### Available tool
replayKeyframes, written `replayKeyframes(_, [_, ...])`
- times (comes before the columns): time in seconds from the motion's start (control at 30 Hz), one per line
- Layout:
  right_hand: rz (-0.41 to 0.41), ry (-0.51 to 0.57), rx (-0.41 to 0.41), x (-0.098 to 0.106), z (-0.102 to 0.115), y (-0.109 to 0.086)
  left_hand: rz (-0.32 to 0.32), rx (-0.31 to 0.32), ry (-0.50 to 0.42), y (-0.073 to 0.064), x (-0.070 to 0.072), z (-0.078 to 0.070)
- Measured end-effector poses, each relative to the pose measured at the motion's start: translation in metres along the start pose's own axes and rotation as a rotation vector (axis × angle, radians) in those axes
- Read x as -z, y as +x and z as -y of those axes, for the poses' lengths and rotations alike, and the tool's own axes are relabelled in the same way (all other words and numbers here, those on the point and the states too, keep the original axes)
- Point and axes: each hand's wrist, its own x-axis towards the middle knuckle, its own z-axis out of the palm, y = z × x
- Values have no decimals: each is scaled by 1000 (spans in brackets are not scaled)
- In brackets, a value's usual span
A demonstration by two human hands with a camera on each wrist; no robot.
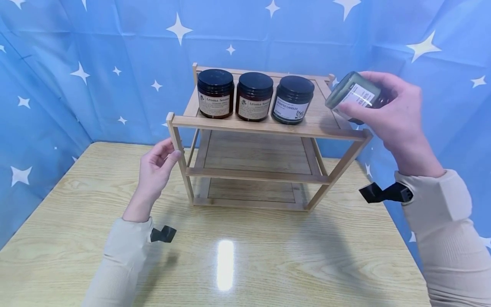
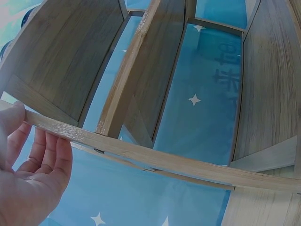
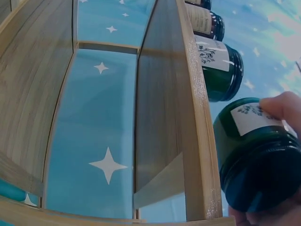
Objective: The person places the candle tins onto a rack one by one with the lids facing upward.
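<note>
My right hand (image 1: 402, 106) grips a green candle jar (image 1: 359, 94) with a white label, tilted on its side above the right end of the wooden rack's top shelf (image 1: 326, 123). In the right wrist view the jar's dark lid (image 3: 263, 176) faces the camera, and the thumb lies on the label. On the left, my left hand (image 1: 157, 164) pinches the rack's front left post (image 1: 179, 149), thumb in front and fingers behind. A second green candle jar (image 1: 292, 100) stands upright on the top shelf, with two brown candle jars (image 1: 255, 97) to its left.
The rack has a middle shelf (image 1: 257, 153) and a bottom shelf (image 1: 251, 189) beneath the top one. It stands on a light wood-grain table (image 1: 184, 260). A blue curtain with white stars (image 1: 134, 51) hangs behind and at both sides.
</note>
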Motion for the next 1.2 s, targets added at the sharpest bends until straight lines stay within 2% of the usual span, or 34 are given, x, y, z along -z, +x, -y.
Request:
replayKeyframes(0.07, [5,-25,-5,1,0,1,0,0,-2,0,0,0])
replayKeyframes(0.23, [32,-203,-11,2,3,1,4,-2,-20,0,0,0])
replayKeyframes(0.47, [117,-309,-58,5,8,3,6,3,-26,0,0,1])
replayKeyframes(0.67, [105,-507,7,5,8,5,4,0,-33,0,-1,1])
replayKeyframes(0.97, [143,-538,24,8,14,7,13,-12,-42,1,0,0])
replayKeyframes(1.2, [188,-649,63,7,17,10,14,-10,-40,0,0,1])
